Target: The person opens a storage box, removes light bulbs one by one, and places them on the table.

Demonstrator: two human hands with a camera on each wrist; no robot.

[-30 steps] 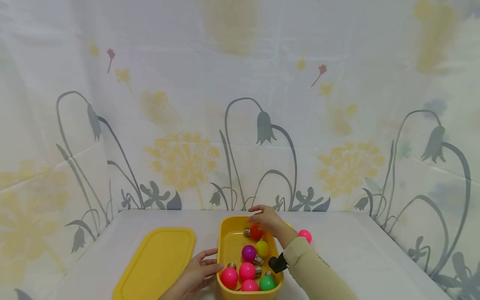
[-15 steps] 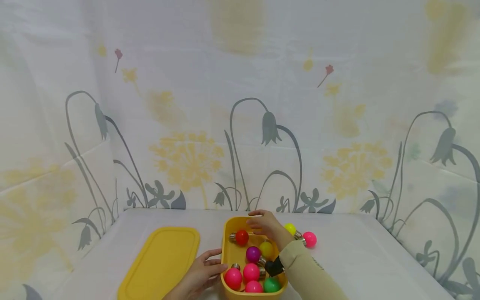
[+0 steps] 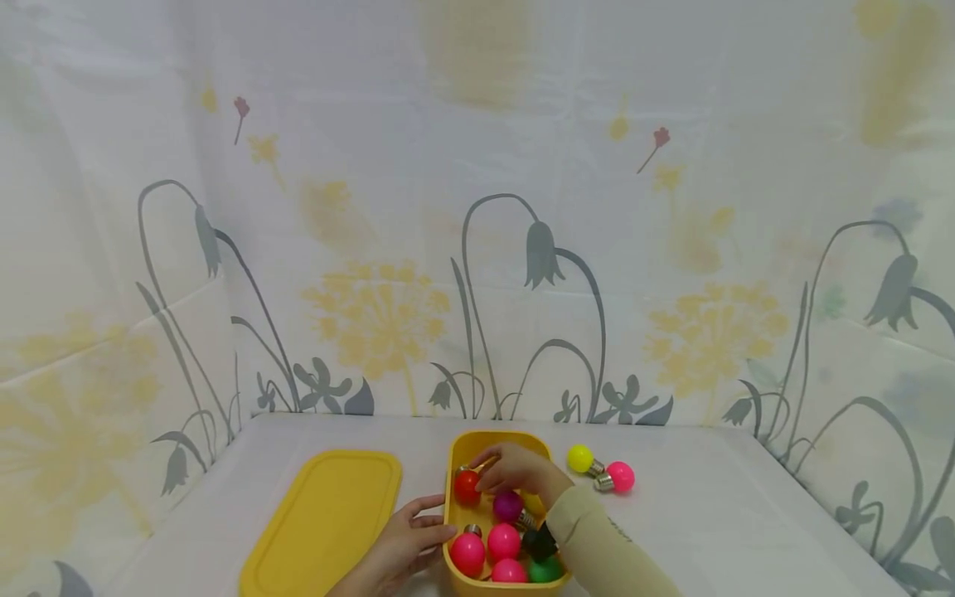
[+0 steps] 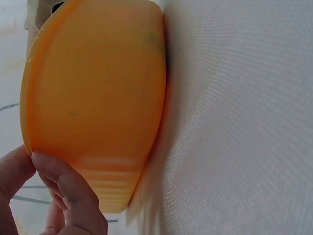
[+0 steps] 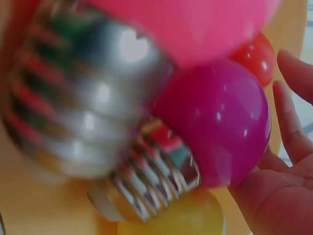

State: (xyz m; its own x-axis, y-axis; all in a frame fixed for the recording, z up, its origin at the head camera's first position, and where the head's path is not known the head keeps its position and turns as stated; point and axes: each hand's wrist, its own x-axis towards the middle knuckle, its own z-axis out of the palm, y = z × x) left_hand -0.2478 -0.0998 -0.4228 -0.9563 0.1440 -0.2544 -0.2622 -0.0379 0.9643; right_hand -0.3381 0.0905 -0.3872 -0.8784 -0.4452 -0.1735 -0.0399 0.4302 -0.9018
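A yellow plastic box (image 3: 453, 464) holds several colored light bulbs. My left hand (image 3: 406, 539) grips its left rim; in the left wrist view my thumb and fingers pinch the edge. My right hand (image 3: 515, 471) is inside the box's far half, fingers relaxed beside the red bulb (image 3: 467, 487). In the right wrist view the purple bulb (image 5: 225, 122) lies near my palm, and a gap shows between my fingers and the red bulb. Pink bulbs (image 3: 467, 554) and a green bulb (image 3: 546, 570) lie at the near end. A yellow bulb (image 5: 181, 215) is mostly hidden.
A flat yellow lid (image 3: 328, 514) lies left of the box on the white tabletop (image 3: 716, 514). To the box's right lie a yellow bulb (image 3: 580, 458) and a pink bulb (image 3: 621, 477). A flower-printed cloth (image 3: 388, 207) hangs behind and at both sides.
The red bulb has shifted left and nearer within the box. My right hand has lowered deeper into the box. The left hand keeps its grip on the rim; the head view has turned slightly.
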